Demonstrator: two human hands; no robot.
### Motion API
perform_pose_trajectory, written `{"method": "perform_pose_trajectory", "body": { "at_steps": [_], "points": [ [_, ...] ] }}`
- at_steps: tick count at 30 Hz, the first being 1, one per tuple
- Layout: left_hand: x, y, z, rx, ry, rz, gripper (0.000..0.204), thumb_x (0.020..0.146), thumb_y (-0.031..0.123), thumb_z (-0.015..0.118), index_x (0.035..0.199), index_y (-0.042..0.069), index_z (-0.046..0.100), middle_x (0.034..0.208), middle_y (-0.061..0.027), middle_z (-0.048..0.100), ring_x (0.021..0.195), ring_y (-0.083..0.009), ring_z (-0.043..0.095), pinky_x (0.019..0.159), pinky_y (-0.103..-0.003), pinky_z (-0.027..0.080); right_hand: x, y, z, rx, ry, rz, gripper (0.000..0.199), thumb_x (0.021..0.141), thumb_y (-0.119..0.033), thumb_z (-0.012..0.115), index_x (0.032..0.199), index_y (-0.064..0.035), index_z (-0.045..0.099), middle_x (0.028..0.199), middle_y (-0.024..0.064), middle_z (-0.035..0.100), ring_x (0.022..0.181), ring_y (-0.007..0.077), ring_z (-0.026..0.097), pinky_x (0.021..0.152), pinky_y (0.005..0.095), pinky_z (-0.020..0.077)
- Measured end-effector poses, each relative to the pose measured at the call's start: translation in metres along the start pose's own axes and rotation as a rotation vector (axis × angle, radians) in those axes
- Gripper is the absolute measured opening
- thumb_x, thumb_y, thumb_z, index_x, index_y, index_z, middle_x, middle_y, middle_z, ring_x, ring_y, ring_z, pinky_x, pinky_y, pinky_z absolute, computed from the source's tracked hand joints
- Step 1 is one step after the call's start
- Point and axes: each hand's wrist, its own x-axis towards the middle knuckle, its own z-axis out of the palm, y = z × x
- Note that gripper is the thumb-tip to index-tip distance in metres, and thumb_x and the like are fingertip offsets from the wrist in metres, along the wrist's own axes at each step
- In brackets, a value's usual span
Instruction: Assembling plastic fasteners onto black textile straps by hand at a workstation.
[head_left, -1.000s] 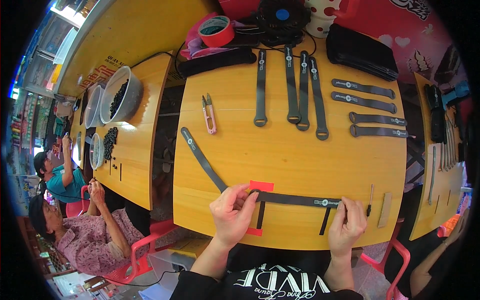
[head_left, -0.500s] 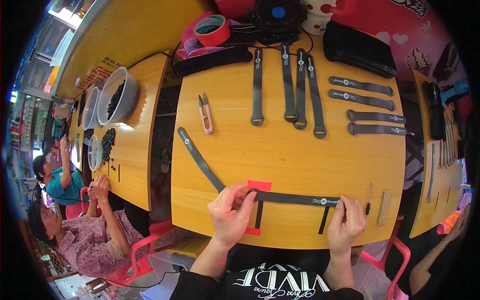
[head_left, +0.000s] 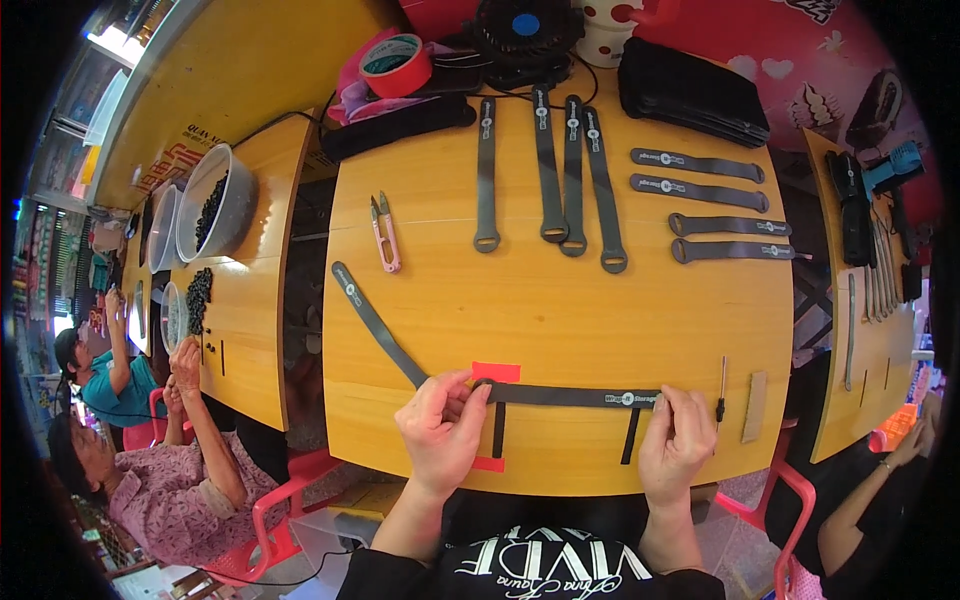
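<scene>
Dark-gray printed strap (head_left: 550, 395) stretched straight across the near part of the table (head_left: 450, 310), its left end pinched between thumb and fingers of the left hand (head_left: 442, 432), its right end likewise in the right hand (head_left: 677, 447). Both hands reached forward, well apart. Farther off lay pink-handled thread snips (head_left: 387, 240) and matching straps (head_left: 600, 190).

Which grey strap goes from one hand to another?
The nearly level strap held out between the left hand and the right hand. The slanting strap reaches only toward the left hand; the other straps lie away from both.
</scene>
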Motion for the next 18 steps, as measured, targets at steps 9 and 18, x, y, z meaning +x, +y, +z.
{"method": "perform_pose_trajectory", "body": {
  "at_steps": [9, 18],
  "points": [
    [0.0002, 0.0026, 0.0005, -0.011, -0.001, -0.007, 0.018, 0.080, -0.008, 0.075, 0.095, -0.004, 0.066, 0.071, -0.0004, 0.062, 0.060, -0.0032, 0.055, 0.052, -0.018, 0.043, 0.0005, 0.0000, -0.0014, -0.007, -0.016, 0.008, 0.015, 0.080, 0.010, 0.062, 0.095, 0.0055, 0.064, 0.074, 0.0159, 0.056, 0.061, 0.0319, 0.055, 0.052, 0.0386, 0.0422],
    [0.0010, 0.0020, 0.0046, -0.011, -0.005, -0.016, 0.017, 0.080, -0.008, 0.074, 0.094, -0.003, 0.066, 0.071, -0.0008, 0.060, 0.059, -0.0034, 0.054, 0.052, -0.018, 0.042, 0.0019, 0.0014, -0.0039, -0.041, -0.017, -0.007, 0.017, 0.079, 0.010, 0.063, 0.095, 0.0050, 0.064, 0.075, 0.0164, 0.056, 0.062, 0.0328, 0.056, 0.053, 0.0395, 0.0435]
  ]
}}
